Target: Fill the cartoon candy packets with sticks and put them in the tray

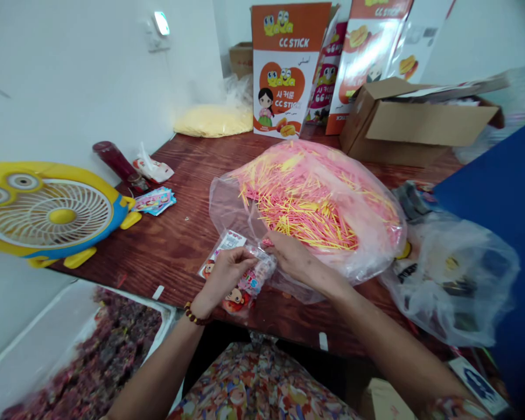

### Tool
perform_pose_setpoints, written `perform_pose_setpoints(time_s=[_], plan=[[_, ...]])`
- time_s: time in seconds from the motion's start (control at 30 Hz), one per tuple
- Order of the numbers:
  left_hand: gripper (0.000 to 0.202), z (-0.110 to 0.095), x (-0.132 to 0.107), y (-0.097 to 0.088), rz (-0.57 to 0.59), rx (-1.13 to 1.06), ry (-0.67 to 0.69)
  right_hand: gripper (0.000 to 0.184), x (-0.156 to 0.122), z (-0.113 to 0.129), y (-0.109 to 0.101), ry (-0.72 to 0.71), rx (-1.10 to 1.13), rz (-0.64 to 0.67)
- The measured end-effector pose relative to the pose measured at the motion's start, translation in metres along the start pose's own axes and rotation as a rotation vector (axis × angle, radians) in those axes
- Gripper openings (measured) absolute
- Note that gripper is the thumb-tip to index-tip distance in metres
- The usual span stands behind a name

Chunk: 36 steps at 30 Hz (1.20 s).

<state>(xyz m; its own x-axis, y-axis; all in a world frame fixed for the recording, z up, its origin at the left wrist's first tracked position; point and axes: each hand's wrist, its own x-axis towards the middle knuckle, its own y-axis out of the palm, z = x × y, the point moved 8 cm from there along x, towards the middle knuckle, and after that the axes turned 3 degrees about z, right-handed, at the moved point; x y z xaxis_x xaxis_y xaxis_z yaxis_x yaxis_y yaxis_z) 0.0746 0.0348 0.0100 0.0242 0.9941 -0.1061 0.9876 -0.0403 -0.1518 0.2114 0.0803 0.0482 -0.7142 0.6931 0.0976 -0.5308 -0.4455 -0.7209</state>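
My left hand (227, 271) is closed on a clear printed packet (258, 274) with cartoon figures, near the table's front edge. At the packet's upper right, my right hand (291, 256) has its fingers pinched together, with a bit of pink sticks (266, 241) at the tips. How many sticks it holds is hidden. Just beyond my hands lies a large clear plastic bag (371, 198), its mouth open, full of thin pink and yellow sticks (306, 221). Another flat printed packet (231, 240) lies under my left hand.
A yellow fan (61, 216), a dark red bottle (118, 163) and small sachets (155, 201) stand to the left. Behind are CC Stick boxes (284, 70), a yellow bag (214, 121) and an open carton (420, 122). A plastic bag (464, 280) lies right; a white bin (52, 326) sits below left.
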Motion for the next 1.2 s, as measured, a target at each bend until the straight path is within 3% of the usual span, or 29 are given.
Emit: perform_pose_setpoints(time_s=[0.1,0.2,0.33,0.43,0.53,0.8,0.97,1.1,1.2], plan=[[0.022,0.003,-0.002,-0.001,0.033,0.040,-0.011,0.022,0.001,-0.005,0.007,-0.005,0.002,0.046],[0.024,0.001,-0.004,-0.001,0.052,0.073,0.018,0.021,0.000,-0.003,-0.003,0.014,0.136,0.007],[0.022,-0.011,-0.008,-0.001,0.021,0.122,0.166,0.016,-0.005,-0.001,-0.034,0.064,0.633,-0.327],[0.023,-0.019,-0.010,0.003,0.031,0.156,0.245,0.014,-0.010,0.003,-0.046,0.047,1.028,-0.588],[0.024,-0.022,-0.011,0.009,0.057,0.160,0.255,0.015,-0.009,0.013,-0.043,0.005,1.188,-0.678],[0.020,-0.022,-0.011,0.005,-0.013,0.097,0.241,0.015,-0.007,0.012,-0.015,0.052,1.248,-0.712],[0.021,-0.018,-0.012,0.009,0.004,0.049,0.243,0.012,-0.015,0.001,-0.014,0.086,1.205,-0.779],[0.018,-0.016,-0.010,0.011,0.011,0.024,0.235,0.008,-0.015,0.005,-0.010,0.090,1.108,-0.702],[0.014,-0.015,-0.006,0.009,-0.012,-0.027,0.218,0.011,-0.014,0.012,-0.009,0.091,0.882,-0.583]])
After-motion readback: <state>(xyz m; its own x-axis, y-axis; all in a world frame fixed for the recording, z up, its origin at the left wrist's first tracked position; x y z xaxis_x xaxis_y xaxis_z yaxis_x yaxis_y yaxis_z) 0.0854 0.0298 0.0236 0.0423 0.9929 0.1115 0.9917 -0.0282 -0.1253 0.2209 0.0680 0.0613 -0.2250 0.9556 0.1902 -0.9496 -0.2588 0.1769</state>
